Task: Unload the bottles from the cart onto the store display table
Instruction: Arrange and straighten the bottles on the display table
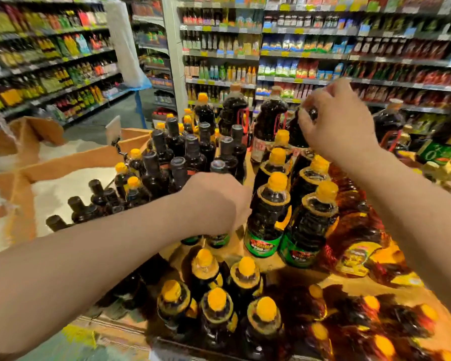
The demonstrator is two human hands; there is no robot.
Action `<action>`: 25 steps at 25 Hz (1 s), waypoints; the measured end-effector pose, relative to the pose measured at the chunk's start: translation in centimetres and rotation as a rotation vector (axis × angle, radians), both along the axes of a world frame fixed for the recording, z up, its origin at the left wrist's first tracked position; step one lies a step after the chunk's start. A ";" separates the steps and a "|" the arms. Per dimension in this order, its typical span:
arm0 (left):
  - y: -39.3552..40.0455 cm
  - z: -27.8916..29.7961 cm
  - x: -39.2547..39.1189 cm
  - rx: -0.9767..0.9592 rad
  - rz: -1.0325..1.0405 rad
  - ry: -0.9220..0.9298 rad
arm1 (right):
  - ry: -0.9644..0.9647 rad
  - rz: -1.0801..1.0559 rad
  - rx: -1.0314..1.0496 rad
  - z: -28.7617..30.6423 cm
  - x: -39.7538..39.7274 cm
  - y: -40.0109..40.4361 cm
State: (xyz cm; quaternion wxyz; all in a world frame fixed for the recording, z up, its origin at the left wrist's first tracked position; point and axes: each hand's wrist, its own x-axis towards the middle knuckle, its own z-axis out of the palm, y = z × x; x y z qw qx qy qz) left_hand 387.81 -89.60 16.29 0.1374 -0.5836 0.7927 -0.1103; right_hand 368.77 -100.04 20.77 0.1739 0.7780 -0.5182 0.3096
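From the head camera, both bare arms stretch out over a crowded display table [258,267] packed with dark bottles. The left hand [216,201] is down low in the middle, fingers curled over the top of a green-labelled bottle [218,239] standing on the table; only the label end shows below the knuckles. The right hand [336,121] is up higher and farther back, fingers pinched round the neck of a tall dark bottle [297,134] standing among the big jugs at the far side. Between the two hands stands a cluster of yellow-capped bottles [268,214], upright and touching. Black-capped bottles [177,155] crowd the left part. Nearest the camera, more yellow caps [216,300], blurred. To the left sit cardboard bins [71,162] of white grain. Stocked shelves [323,56] fill the background.
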 end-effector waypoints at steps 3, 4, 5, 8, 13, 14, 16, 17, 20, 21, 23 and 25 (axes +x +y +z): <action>2.9 -3.4 0.9 0.095 -0.051 0.013 | -0.055 0.125 0.014 -0.9 0.0 5.6; 3.2 -4.3 1.2 0.124 -0.032 0.020 | -0.072 0.162 0.043 -1.4 -0.2 7.1; 3.4 -5.2 1.5 0.145 -0.025 0.025 | -0.075 0.193 0.076 -1.9 -0.4 8.4; 4.7 -7.2 1.8 0.207 0.056 0.016 | -0.043 0.273 0.207 -5.0 -0.6 11.0; 7.1 -10.2 0.3 0.347 0.105 -0.011 | 0.175 0.278 0.586 -13.9 -1.1 14.2; 7.2 -11.0 0.1 0.398 0.128 -0.027 | 0.225 0.277 0.656 -15.5 -1.2 14.7; 7.3 -13.0 -0.1 0.502 0.162 -0.055 | 0.322 0.280 0.780 -18.2 -1.4 15.6; 7.3 -13.8 0.0 0.536 0.164 -0.055 | 0.361 0.282 0.825 -19.2 -1.3 16.1; 6.7 -15.5 0.4 0.560 0.130 -0.019 | 0.370 0.254 0.915 -21.6 -0.3 16.9; 6.3 -15.7 0.5 0.562 0.113 -0.008 | 0.355 0.228 0.930 -22.0 0.2 16.8; 5.8 -15.6 0.3 0.600 0.110 0.033 | 0.330 0.160 0.952 -22.4 1.0 16.4; 5.4 -15.2 0.3 0.635 0.093 0.058 | 0.357 0.150 0.975 -22.4 1.8 16.2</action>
